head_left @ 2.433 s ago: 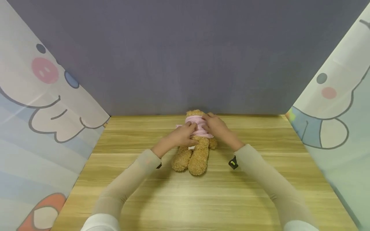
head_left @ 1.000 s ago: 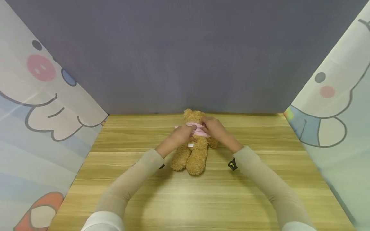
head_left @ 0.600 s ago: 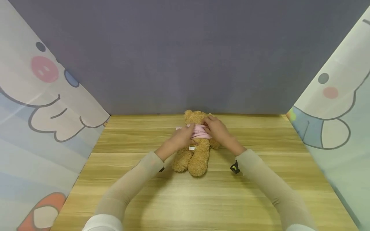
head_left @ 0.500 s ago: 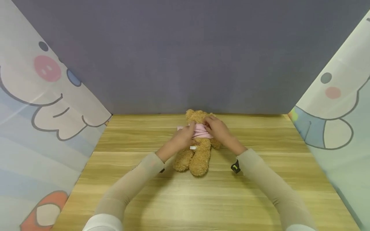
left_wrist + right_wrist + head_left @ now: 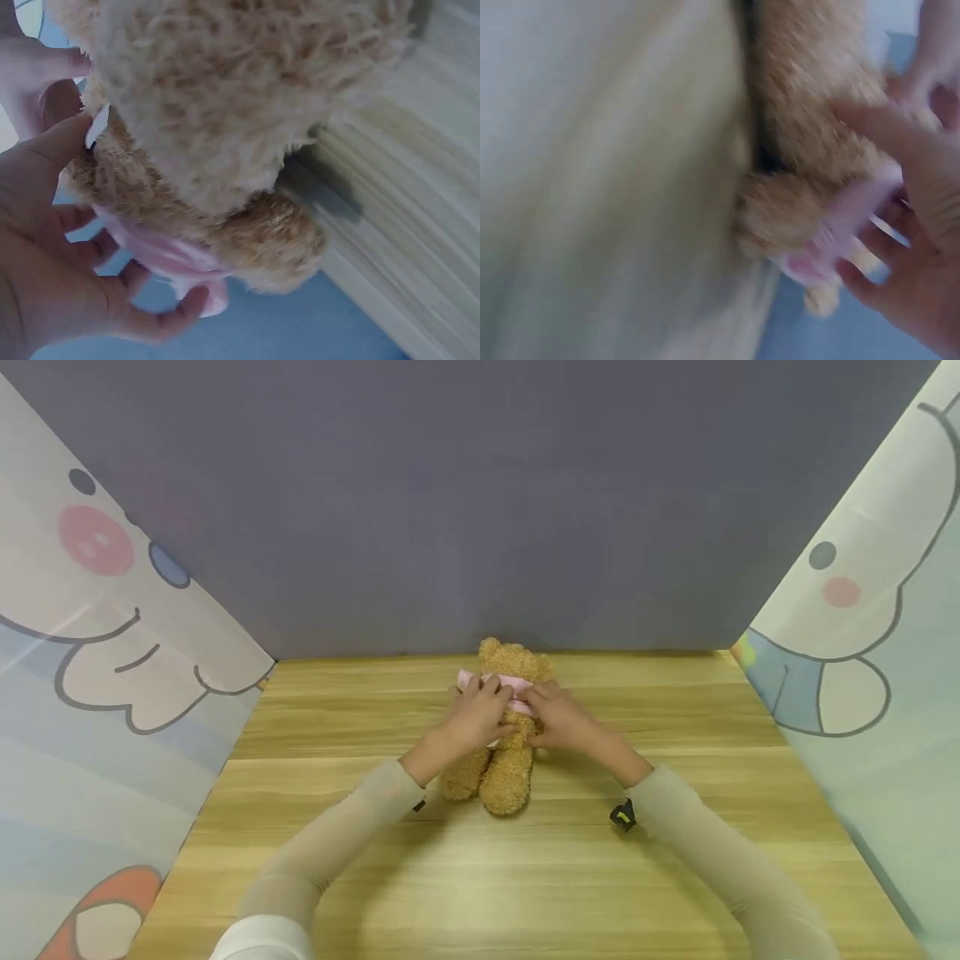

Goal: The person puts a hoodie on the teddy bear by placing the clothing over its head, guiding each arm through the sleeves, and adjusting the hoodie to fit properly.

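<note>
A fuzzy brown teddy bear (image 5: 506, 783) lies on the table with its head toward the back panel and its legs toward me. Round its upper body is a bunched pink garment (image 5: 516, 683). My left hand (image 5: 472, 720) rests on the garment's left side, fingers loosely bent and spread; its thumb touches the fur by a white tag (image 5: 97, 126) in the left wrist view. From the other side my right hand (image 5: 568, 723) touches the garment with its fingertips, its thumb stretched across the fur. The right wrist view is blurred. Both hands hide the bear's middle.
The wooden table (image 5: 480, 877) spreads around the bear. Behind it rises a dark grey panel (image 5: 480, 510), close to the bear's head. Cartoon-printed panels (image 5: 105, 677) border both sides. A small black piece (image 5: 622, 815) with a yellow-green mark sits at the right sleeve.
The garment has come down from near the bear's head, so both ears show. My right hand has moved slightly nearer to me and its thumb has spread away from its fingers.
</note>
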`<state>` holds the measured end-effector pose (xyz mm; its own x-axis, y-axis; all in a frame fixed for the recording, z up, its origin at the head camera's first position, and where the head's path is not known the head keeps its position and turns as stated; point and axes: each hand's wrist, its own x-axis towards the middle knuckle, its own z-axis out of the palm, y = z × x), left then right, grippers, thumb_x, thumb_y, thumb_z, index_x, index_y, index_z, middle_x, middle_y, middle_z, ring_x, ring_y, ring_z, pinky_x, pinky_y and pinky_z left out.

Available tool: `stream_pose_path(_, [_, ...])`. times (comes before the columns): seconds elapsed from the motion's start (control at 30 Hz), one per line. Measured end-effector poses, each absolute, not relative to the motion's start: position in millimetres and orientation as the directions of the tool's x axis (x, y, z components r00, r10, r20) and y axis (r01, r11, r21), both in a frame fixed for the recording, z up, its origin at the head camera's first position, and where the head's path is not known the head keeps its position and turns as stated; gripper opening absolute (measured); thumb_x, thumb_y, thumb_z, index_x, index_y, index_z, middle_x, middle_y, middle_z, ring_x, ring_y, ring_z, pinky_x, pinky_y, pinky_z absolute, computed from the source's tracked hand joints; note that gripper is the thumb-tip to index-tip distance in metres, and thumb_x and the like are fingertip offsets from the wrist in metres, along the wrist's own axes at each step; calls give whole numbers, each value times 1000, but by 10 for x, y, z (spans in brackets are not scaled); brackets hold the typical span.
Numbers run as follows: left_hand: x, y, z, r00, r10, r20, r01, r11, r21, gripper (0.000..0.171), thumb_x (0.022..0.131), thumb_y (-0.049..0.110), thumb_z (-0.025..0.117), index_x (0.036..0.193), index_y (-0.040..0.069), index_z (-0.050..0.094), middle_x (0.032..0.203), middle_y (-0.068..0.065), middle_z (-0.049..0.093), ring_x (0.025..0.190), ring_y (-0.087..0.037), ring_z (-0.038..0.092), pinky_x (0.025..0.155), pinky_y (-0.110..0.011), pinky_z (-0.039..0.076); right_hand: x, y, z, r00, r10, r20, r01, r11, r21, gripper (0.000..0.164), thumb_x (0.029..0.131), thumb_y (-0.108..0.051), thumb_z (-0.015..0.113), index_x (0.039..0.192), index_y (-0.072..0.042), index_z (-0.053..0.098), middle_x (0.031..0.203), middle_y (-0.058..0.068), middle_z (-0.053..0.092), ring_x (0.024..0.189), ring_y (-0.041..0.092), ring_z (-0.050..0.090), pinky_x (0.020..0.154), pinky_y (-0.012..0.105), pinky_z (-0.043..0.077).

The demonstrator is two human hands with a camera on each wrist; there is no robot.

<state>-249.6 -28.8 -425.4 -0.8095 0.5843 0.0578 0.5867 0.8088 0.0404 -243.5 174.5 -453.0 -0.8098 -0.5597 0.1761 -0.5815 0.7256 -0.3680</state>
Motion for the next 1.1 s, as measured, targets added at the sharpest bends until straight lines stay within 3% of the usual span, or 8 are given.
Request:
stream_pose_path(0.17, [-2558, -314, -4357, -775, 627, 77, 622, 779, -82, 51, 92, 51, 72, 134, 26, 61, 130, 0, 54, 124, -29, 46, 101, -60, 42, -2483, 1625, -4653, -753, -597, 276, -658, 684, -316, 30, 73, -10, 85, 97, -8, 66, 88, 3, 65, 81, 21, 58, 84, 45, 48])
stream_pose_path(0.27, [-2583, -344, -4418, -745, 659, 102, 648, 751, -126, 46, 94, 49, 70, 134, 28, 61, 129, 2, 55, 122, -27, 48, 98, -57, 45, -2498, 1617, -4661, -710, -636, 302, -704, 651, -283, 21, 74, -6, 82, 89, -9, 68, 85, 3, 67, 78, 20, 60, 76, 41, 47])
stream_pose_path(0.37, [-2599, -393, -4460, -746, 653, 132, 644, 758, -106, 42, 95, 46, 70, 132, 28, 62, 127, 2, 58, 119, -26, 50, 93, -56, 48, -2493, 1685, -4641, -698, -652, 296, -715, 608, -346, 30, 79, -4, 80, 107, -3, 70, 103, 11, 71, 98, 28, 65, 90, 45, 51])
stream_pose_path(0.53, [-2628, -510, -4468, -759, 596, 261, 602, 796, -65, 31, 92, 44, 74, 118, 26, 70, 111, 2, 65, 108, -26, 57, 90, -58, 51, -2491, 1884, -4562, -771, -539, 340, -635, 602, -484, 53, 83, 3, 76, 133, 2, 56, 131, 18, 58, 121, 36, 55, 106, 52, 47])
stream_pose_path(0.67, [-2639, -567, -4476, -753, 583, 304, 592, 802, -72, 29, 93, 42, 74, 118, 27, 70, 104, 1, 63, 99, -27, 58, 86, -57, 54, -2465, 1875, -4519, -784, -489, 383, -621, 628, -468, 37, 84, 5, 76, 117, 2, 60, 115, 14, 62, 106, 29, 60, 97, 43, 53])
stream_pose_path(0.8, [-2632, -556, -4437, -741, 592, 317, 605, 793, -68, 32, 100, 39, 65, 125, 19, 62, 106, -4, 63, 97, -31, 59, 79, -53, 56, -2377, 1657, -4540, -764, -535, 360, -644, 650, -403, 21, 92, -11, 75, 108, -2, 65, 100, 8, 67, 89, 19, 64, 80, 32, 57])
stream_pose_path(0.97, [-2656, -556, -4284, -712, 627, 315, 685, 720, 114, 30, 104, 25, 55, 128, 7, 56, 114, -10, 65, 99, -31, 63, 82, -46, 56, -2337, 1400, -4601, -834, -385, 396, -539, 724, -430, 24, 96, -19, 72, 111, -4, 61, 94, 5, 64, 77, 16, 61, 66, 29, 55])
stream_pose_path(1.1, [-2729, -622, -4193, -703, 641, 309, 708, 672, 217, 17, 97, 7, 66, 113, 4, 64, 113, -10, 63, 95, -26, 62, 77, -36, 57, -2358, 1323, -4605, -844, -297, 447, -497, 747, -442, 31, 93, -19, 76, 115, -4, 59, 97, 6, 62, 79, 19, 60, 66, 32, 54])
